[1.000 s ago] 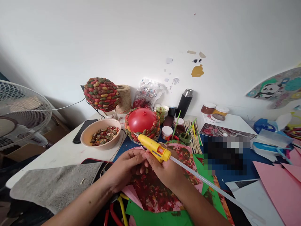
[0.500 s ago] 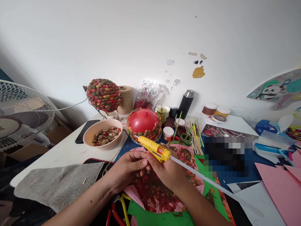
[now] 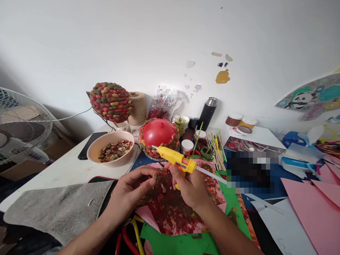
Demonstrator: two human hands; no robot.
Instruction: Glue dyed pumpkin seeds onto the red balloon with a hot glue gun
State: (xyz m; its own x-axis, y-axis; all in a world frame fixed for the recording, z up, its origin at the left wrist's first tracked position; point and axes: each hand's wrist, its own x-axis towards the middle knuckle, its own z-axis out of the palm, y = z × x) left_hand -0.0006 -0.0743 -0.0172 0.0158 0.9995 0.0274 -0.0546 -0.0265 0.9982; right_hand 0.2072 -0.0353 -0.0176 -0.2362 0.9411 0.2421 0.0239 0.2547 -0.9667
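My right hand [image 3: 190, 184] is wrapped around the grip of a yellow hot glue gun [image 3: 176, 159], whose nozzle points left. A long clear glue stick [image 3: 212, 175] juts from its back. Between the thumb and fingers of my left hand [image 3: 132, 189] is a small peanut shell [image 3: 154, 175]. A pale peanut-shaped piece [image 3: 163, 188] shows over the painted pink paper [image 3: 183, 212] between my hands. Beyond the nozzle sits a red balloon [image 3: 160, 132], its lower part ringed with painted peanut shells [image 3: 145, 141]. A peach bowl [image 3: 91, 150] of painted shells stands to the left.
A shell-covered ball [image 3: 111, 102] stands by a twine spool [image 3: 138, 108]. Paint jars [image 3: 186, 146], wooden sticks [image 3: 215, 148] and a black flask [image 3: 208, 113] line the back. Red-handled pliers [image 3: 129, 241] lie in front, a grey cloth [image 3: 58, 209] and fan [image 3: 23, 124] at left.
My hands have moved apart. The left has shifted left and now shows the shell in its fingers; the glue gun has turned flatter. The whole view has shifted slightly.
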